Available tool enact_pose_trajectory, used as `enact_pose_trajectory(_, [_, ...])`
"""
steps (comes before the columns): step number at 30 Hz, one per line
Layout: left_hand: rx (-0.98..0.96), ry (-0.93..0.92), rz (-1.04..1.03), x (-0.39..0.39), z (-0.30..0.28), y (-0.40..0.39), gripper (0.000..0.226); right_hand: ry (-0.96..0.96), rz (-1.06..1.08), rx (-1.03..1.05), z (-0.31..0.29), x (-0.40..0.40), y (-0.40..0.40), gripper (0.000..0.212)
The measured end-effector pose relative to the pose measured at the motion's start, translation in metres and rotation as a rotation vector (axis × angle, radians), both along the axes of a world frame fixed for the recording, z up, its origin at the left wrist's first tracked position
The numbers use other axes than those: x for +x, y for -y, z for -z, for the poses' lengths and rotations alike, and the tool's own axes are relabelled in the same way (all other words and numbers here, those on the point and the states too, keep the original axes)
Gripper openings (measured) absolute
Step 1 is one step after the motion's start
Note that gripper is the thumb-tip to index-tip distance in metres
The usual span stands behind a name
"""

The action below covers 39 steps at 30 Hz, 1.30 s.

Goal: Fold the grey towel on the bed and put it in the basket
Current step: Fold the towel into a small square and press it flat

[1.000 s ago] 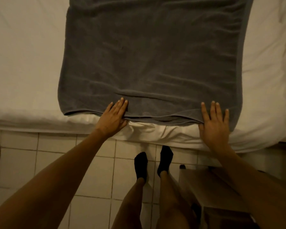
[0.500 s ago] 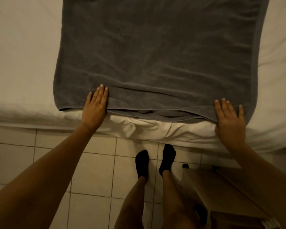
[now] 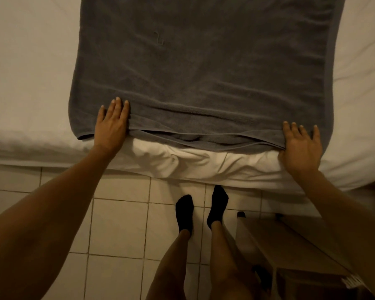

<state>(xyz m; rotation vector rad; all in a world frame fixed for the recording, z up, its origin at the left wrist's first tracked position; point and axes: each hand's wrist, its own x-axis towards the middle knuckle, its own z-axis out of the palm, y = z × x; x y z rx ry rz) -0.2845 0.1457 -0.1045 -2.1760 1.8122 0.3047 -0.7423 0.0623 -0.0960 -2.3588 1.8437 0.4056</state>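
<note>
Fingers (image 3: 117,105) of left hand (image 3: 112,124) lie flat and straight on the near-left part of the grey towel (image 3: 204,68), pressing, not gripping. Right hand (image 3: 301,146) is also flat, digits slightly spread, on the near-right corner; nothing pinched in either. Towel is spread on the white bed (image 3: 30,72), doubled: two layered hems show along the near edge, which sits just above the rumpled sheet (image 3: 193,161) at the mattress edge. Versus a second ago, both hands have slid outward along that edge, left one further left, right one further right toward the corner, and the towel fills more of the view. Judgement: first fold is done and being smoothed and squared; more folds remain. Basket not visible; a wooden piece of furniture (image 3: 290,245) stands near-right on the tiled floor (image 3: 117,224).
</note>
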Motion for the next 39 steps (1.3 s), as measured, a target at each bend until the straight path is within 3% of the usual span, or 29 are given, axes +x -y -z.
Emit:
enact_pose_trajectory(22, [-0.007, -0.073, 0.03, 0.011, -0.071, -0.055, 0.058, -0.036, 0.003, 0.004, -0.078, -0.013, -0.05, 0.072])
enact_pose_trajectory(30, [0.121, -0.108, 0.026, 0.002, -0.079, -0.119, 0.067, -0.134, 0.005, 0.207, -0.081, -0.023, -0.114, 0.079])
enact_pose_trajectory(35, [0.027, -0.091, -0.004, 0.001, -0.089, -0.076, 0.064, -0.15, 0.036, 0.116, -0.09, -0.01, -0.084, 0.079])
enact_pose_trajectory(39, [0.059, 0.03, 0.028, 0.006, -0.104, -0.019, 0.067, -0.148, 0.073, 0.061, -0.104, -0.002, -0.037, 0.076])
